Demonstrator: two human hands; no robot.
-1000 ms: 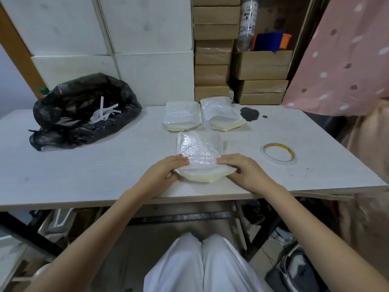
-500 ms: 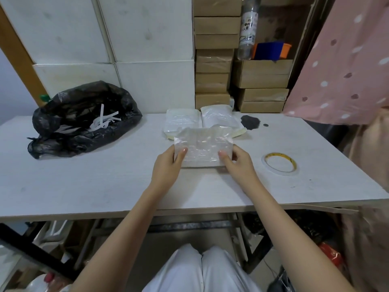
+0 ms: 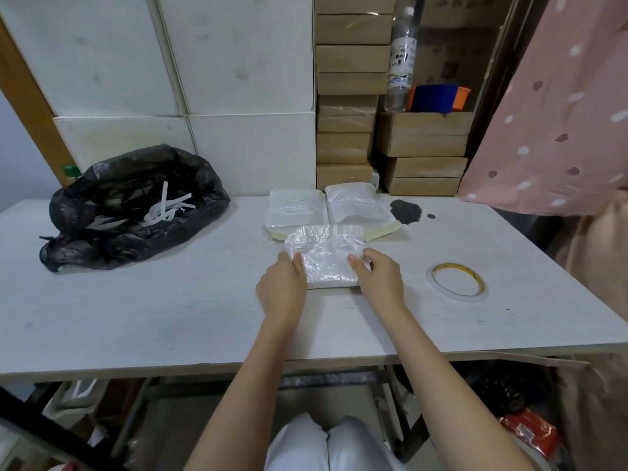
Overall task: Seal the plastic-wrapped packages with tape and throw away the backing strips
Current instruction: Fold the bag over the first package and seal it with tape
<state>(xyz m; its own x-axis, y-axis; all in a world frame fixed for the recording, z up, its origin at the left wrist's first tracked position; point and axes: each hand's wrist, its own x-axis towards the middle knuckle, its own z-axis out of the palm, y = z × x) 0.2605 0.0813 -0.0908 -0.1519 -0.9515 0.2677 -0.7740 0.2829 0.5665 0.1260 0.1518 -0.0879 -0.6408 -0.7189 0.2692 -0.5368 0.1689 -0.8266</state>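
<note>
A plastic-wrapped package (image 3: 326,256) lies flat on the white table (image 3: 170,317) in front of me. My left hand (image 3: 283,283) grips its left edge and my right hand (image 3: 379,277) grips its right edge, thumbs on top of the crinkled wrap. Two more wrapped packages (image 3: 295,207) (image 3: 356,205) lie side by side just behind it. A roll of double-sided tape (image 3: 457,282) with a yellow inner rim lies flat to the right of my right hand. An open black rubbish bag (image 3: 129,205) with white backing strips (image 3: 166,207) inside sits at the far left.
Stacked cardboard boxes (image 3: 350,130) and white foam boxes (image 3: 238,96) stand behind the table. A plastic bottle (image 3: 401,62) stands on one box. A pink dotted cloth (image 3: 560,113) hangs at the right. A dark stain (image 3: 404,210) marks the table near the packages.
The package was lifted off the near table edge, turned in both hands, and now lies flat farther back, next to the two other packages. Both hands moved forward with it.
</note>
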